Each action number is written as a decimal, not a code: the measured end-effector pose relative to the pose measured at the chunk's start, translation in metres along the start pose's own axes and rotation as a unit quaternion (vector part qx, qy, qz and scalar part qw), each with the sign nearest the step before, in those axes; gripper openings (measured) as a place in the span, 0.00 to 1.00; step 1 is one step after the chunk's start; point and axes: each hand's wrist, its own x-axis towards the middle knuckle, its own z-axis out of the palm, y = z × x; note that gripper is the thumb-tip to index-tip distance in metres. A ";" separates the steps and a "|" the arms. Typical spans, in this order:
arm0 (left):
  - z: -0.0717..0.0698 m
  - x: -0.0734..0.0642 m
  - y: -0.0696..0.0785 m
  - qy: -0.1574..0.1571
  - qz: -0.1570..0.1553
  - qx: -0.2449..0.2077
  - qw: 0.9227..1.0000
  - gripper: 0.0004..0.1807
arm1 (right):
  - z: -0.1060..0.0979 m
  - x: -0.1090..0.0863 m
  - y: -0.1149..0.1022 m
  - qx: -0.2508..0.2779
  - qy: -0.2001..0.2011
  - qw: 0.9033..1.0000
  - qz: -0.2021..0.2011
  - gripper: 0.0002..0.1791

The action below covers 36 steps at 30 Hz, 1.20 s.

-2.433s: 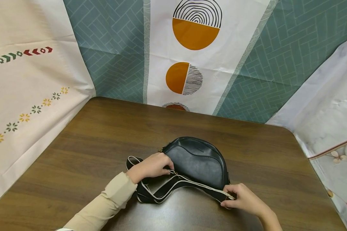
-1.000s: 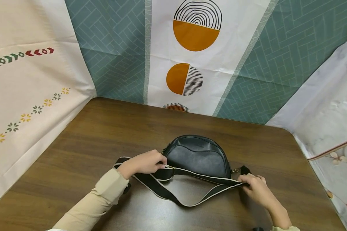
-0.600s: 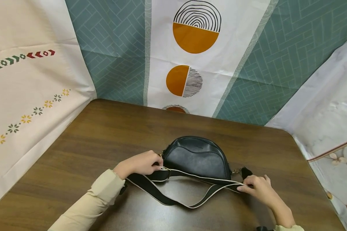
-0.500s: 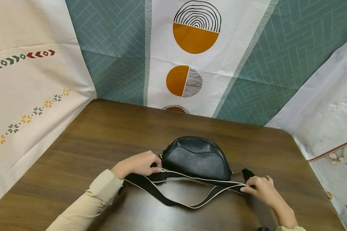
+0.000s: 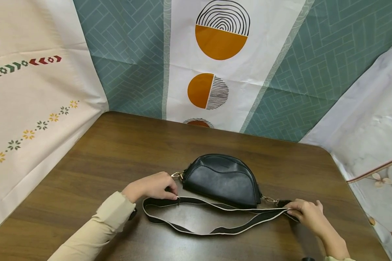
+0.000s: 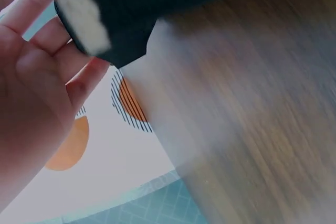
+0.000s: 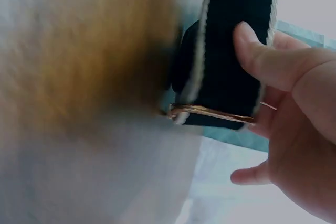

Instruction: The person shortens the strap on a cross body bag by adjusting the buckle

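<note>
A black half-moon handbag [image 5: 222, 179] lies on the table in the head view. Its black strap [image 5: 225, 231] with pale edging loops in front of it. My left hand [image 5: 153, 186] pinches the strap at the loop's left part, by a small metal piece. On the other side, my right hand [image 5: 308, 215] grips the strap, close to the bag's right clasp [image 5: 269, 199]. In the right wrist view the thumb presses on the strap [image 7: 231, 72] above a gold-coloured slider [image 7: 212, 113]. Fingers lie behind the dark strap [image 6: 126, 14] in the left wrist view.
A brown wooden table [image 5: 134, 145] bears the bag. Another metal clasp [image 5: 175, 174] sticks out at the bag's left end. Patterned cloths hang behind the table [image 5: 130, 72] and along both sides.
Both hands have moved apart, the left leftward and the right rightward, stretching the strap into a longer loop. The bag has tilted slightly, and its left clasp now shows clear of the hand.
</note>
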 end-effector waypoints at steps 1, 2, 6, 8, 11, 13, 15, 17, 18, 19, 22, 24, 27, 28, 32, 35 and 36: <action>0.000 -0.002 -0.001 0.001 -0.003 0.011 1.000 0.05 | -0.002 0.000 0.000 0.002 -0.006 1.000 0.006 0.09; 0.000 -0.004 -0.002 0.001 -0.009 0.019 1.000 0.05 | -0.004 0.001 -0.001 0.002 -0.016 1.000 0.013 0.09; 0.001 -0.011 -0.007 -0.002 -0.042 0.022 0.999 0.05 | -0.009 0.001 -0.003 0.015 -0.040 0.998 0.037 0.07; 0.001 -0.013 -0.009 -0.002 -0.051 0.023 0.998 0.06 | -0.010 0.001 -0.004 0.013 -0.043 0.998 0.048 0.08; -0.001 -0.014 -0.010 0.000 -0.064 0.038 0.997 0.07 | -0.009 0.003 -0.004 -0.001 -0.046 0.997 0.065 0.08; -0.002 -0.014 -0.010 0.005 -0.072 0.052 0.996 0.09 | -0.008 0.005 -0.004 -0.014 -0.046 0.996 0.069 0.08; -0.003 -0.014 -0.011 0.013 -0.070 0.069 0.995 0.09 | -0.006 0.007 -0.004 -0.025 -0.044 0.996 0.072 0.09; -0.004 -0.013 -0.013 0.023 -0.068 0.087 0.994 0.10 | -0.005 0.009 -0.005 -0.035 -0.039 0.996 0.073 0.09; -0.005 -0.013 -0.015 0.027 -0.068 0.096 0.993 0.11 | -0.005 0.010 -0.005 -0.040 -0.036 0.996 0.073 0.09; -0.005 -0.013 -0.016 0.031 -0.067 0.105 0.992 0.11 | -0.004 0.011 -0.005 -0.045 -0.034 0.996 0.075 0.09; -0.007 -0.012 -0.020 0.042 -0.066 0.135 0.988 0.13 | -0.003 0.015 -0.005 -0.057 -0.028 0.995 0.082 0.09; -0.007 -0.011 -0.023 0.047 -0.071 0.147 0.985 0.14 | -0.002 0.018 -0.005 -0.063 -0.025 0.994 0.089 0.09; -0.007 -0.009 -0.026 0.051 -0.076 0.159 0.983 0.12 | -0.001 0.021 -0.005 -0.066 -0.025 0.992 0.105 0.09; -0.007 -0.008 -0.026 0.052 -0.079 0.159 0.983 0.12 | 0.000 0.022 -0.005 -0.064 -0.024 0.992 0.110 0.08; -0.006 -0.011 -0.027 0.052 -0.093 0.140 0.984 0.07 | 0.000 0.025 -0.003 -0.055 -0.024 0.991 0.122 0.11; -0.005 -0.015 -0.026 0.051 -0.104 0.118 0.986 0.11 | 0.001 0.025 -0.002 -0.048 -0.025 0.990 0.128 0.15; -0.005 -0.017 -0.025 0.050 -0.107 0.112 0.987 0.13 | 0.001 0.025 -0.001 -0.047 -0.026 0.990 0.129 0.16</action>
